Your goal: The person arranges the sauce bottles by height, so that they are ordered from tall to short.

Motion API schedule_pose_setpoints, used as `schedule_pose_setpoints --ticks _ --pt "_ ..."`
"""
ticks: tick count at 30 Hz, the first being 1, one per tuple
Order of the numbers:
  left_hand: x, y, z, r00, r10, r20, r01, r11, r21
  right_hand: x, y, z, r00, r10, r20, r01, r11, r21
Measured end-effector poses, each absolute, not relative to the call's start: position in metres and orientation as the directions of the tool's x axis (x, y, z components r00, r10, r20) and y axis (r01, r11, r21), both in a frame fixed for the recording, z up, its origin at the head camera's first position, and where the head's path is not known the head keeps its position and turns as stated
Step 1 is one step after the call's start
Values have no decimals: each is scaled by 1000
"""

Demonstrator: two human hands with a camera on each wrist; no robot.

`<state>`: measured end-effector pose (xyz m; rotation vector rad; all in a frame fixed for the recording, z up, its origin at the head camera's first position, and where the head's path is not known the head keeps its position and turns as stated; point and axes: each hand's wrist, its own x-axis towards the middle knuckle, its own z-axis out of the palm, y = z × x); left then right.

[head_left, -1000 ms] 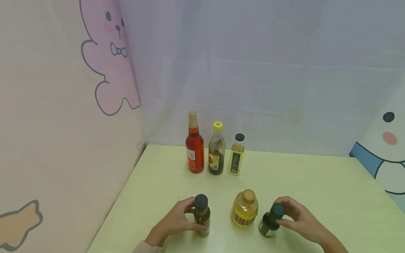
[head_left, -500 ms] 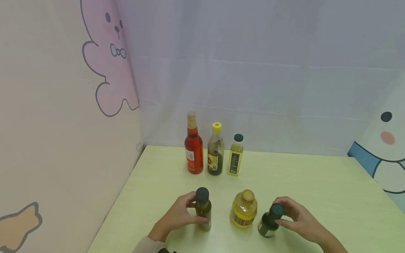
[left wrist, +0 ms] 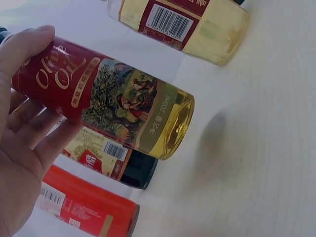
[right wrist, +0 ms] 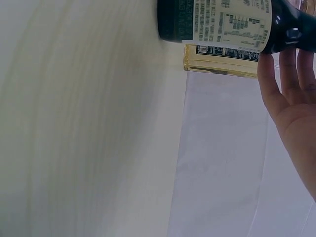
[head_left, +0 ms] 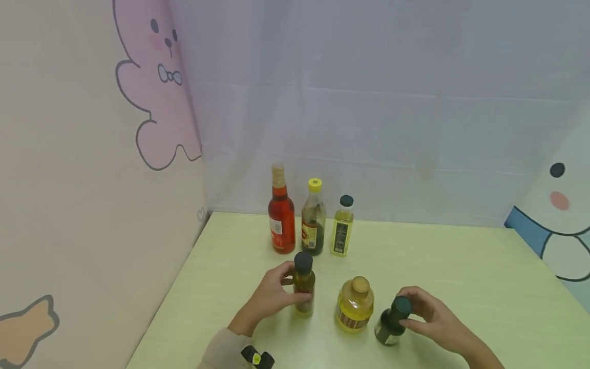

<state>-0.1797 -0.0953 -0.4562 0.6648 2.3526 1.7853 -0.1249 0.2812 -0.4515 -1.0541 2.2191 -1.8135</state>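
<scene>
My left hand (head_left: 271,294) holds a small olive oil bottle (head_left: 306,283) upright between thumb and fingers. In the left wrist view its red label (left wrist: 123,103) reads "Olive Oil", and a shadow on the table lies apart from its base. On the right, my right hand (head_left: 435,322) pinches the neck of a dark green bottle (head_left: 388,329), which stands near the front of the table. A cream label with fine print (right wrist: 232,24) wraps that bottle in the right wrist view. Between the two hands stands a round-bodied bottle of yellow oil (head_left: 355,310) with a gold cap.
Along the back of the table (head_left: 451,266) stand a tall red bottle (head_left: 282,220), a dark sauce bottle (head_left: 313,228) with a yellow cap, and a square bottle of pale oil (head_left: 342,233). A pale curtain (head_left: 369,102) hangs behind them, and a printed wall (head_left: 83,205) borders the left.
My left hand has carried the olive oil bottle away from me and slightly right, towards the back row. My right hand and the dark green bottle have hardly moved.
</scene>
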Motion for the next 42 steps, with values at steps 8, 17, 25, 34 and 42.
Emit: schedule_pose_setpoints --ticks 8,17,25,34,42 --pt "-193 -81 -455 -915 361 182 273 220 936 -126 282 -453 -768 -545 337 -443 72 -894" --pt "-206 -64 -449 -933 322 159 235 215 948 -126 281 -455 -767 -542 342 -444 64 -894" --pt "-219 -48 -446 -939 312 144 215 207 955 -126 282 -456 -762 -548 345 -442 50 -895" --pt "-230 -26 -442 -942 326 76 158 232 960 -125 283 -456 -758 -547 355 -448 41 -893" --pt "-240 -10 -440 -917 377 130 222 213 951 -126 282 -456 -760 -548 350 -443 42 -896"
